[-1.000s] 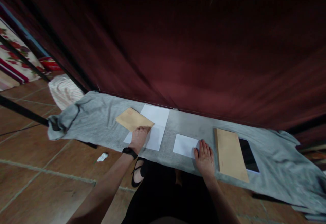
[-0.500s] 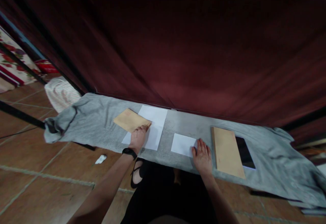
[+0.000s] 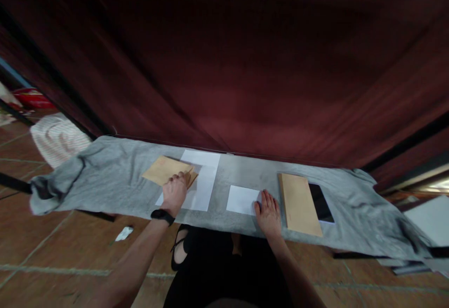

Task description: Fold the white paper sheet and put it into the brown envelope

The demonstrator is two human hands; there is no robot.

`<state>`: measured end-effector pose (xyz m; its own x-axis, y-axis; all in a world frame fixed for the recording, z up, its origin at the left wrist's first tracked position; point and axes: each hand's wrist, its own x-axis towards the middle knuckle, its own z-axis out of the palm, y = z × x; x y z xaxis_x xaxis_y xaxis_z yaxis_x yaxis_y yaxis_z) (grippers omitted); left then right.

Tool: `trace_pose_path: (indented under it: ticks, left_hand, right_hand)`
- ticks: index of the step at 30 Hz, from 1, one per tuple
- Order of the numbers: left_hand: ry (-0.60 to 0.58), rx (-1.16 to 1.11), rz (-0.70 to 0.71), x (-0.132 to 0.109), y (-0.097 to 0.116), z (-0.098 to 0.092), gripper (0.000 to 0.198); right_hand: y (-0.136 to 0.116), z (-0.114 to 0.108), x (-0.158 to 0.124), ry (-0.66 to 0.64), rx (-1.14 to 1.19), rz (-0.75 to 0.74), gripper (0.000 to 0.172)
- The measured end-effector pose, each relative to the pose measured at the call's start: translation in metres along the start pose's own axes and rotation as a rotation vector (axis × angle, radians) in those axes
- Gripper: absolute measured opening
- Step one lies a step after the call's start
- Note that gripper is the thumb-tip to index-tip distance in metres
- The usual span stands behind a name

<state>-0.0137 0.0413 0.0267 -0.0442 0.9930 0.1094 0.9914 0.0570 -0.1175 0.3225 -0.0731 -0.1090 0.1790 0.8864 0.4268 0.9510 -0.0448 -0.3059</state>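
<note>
My left hand (image 3: 174,190) is closed on the right end of a brown paper envelope (image 3: 162,169), where the edge looks bent up or parted. Beneath that envelope lies a large white sheet of paper (image 3: 206,172), partly covered by it. My right hand (image 3: 269,212) rests with its fingers stretched out over the right edge of a smaller white paper (image 3: 240,199), which lies flat. Just right of that hand is a stack of brown envelopes (image 3: 300,205). A dark phone or tablet (image 3: 321,203) sticks out from beside the stack.
A grey cloth (image 3: 119,177) covers the long narrow bench. Behind it hangs a dark red curtain (image 3: 224,88). Black metal bars (image 3: 414,158) stand at both sides. A striped cloth (image 3: 59,135) is at the left end. On the tiled floor lies a crumpled white scrap (image 3: 124,233).
The view has shifted, so the bench things appear farther left. The envelope's right end under my left hand now looks more parted. My right hand stays on the smaller paper.
</note>
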Motion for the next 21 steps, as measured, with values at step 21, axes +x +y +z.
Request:
trace_pose_path:
  ticks: [21]
  left_hand:
    - [-0.036, -0.125, 0.298, -0.126, 0.131, -0.026, 0.043]
  right_hand:
    - [-0.121, -0.067, 0.008, -0.295, 1.314, 0.496, 0.038]
